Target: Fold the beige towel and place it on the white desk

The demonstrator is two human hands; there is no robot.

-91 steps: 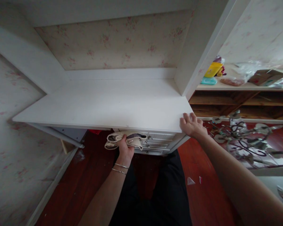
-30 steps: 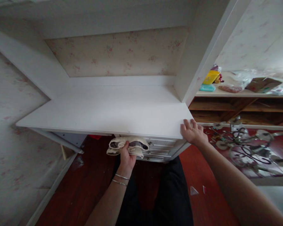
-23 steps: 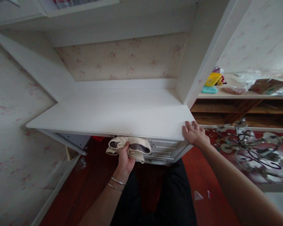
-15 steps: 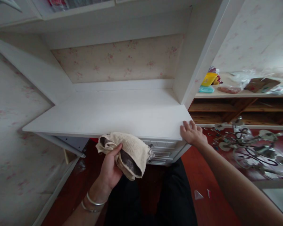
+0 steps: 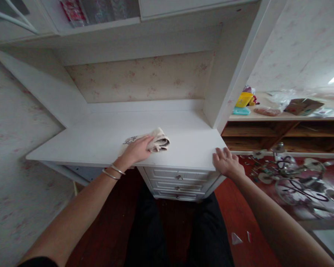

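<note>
Cloth (image 5: 160,140) on the white surface (image 5: 186,142), toward the near edge, roughly mid-width — folded thick, dark inside showing at its right end. Left hand (image 5: 139,149) palm down over it, fingers closed on the bundle; folding probably makes a fuller pad to hold. Right hand (image 5: 226,162) at the near right corner, fingers bent, slightly apart, likely bracing the body — whether they clamp the edge, cannot tell.
</note>
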